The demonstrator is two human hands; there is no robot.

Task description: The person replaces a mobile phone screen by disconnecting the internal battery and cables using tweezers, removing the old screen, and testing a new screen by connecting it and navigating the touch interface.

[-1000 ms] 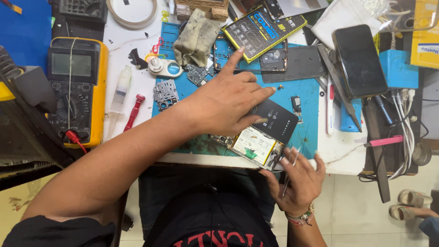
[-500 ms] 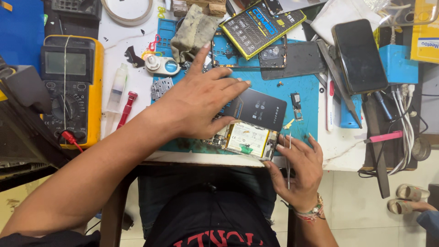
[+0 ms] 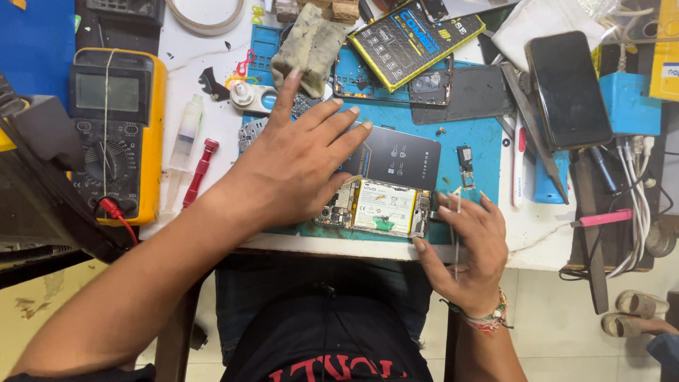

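Workbench clutter fills the frame, seen from above. At the far left a yellow multimeter lies on the white table, a red probe lead plugged in at its lower edge, and just right of it are a clear syringe and a small red tool. From the lower left the left forearm runs diagonally up to the left hand, which lies flat, palm down, over the blue work mat, fingers spread apart and stretched toward the upper right; its index tip reaches a grey-green sponge, and the other fingertips touch a dark phone back cover. The heel of the hand rests beside the opened phone, which lies at the near edge of the mat, its white battery and circuit board exposed. Right of the phone, the right hand comes up from the lower edge, wrist bent and wearing a beaded bracelet, fingers curled together around thin tweezers whose tip points up. At the upper right a black smartphone lies face up, with white cables beyond it.
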